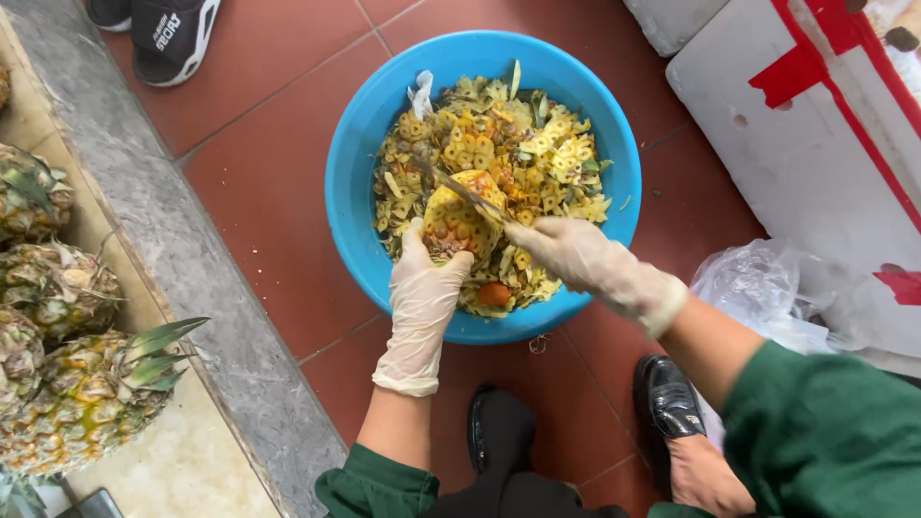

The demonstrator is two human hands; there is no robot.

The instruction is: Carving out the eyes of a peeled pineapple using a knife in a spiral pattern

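My left hand, in a thin pale glove, grips a partly peeled pineapple from below, holding it over a round blue basin. In my right hand, gloved too, is a knife whose blade lies slanted across the top of the fruit. The basin is heaped with yellow and green pineapple peelings. An orange scrap lies near the basin's near rim.
Several whole pineapples lie on a pale ledge at the left behind a grey stone kerb. A white foam box with red tape stands at the right, a clear plastic bag beside it. My black shoes rest on red tiles; sandals lie top left.
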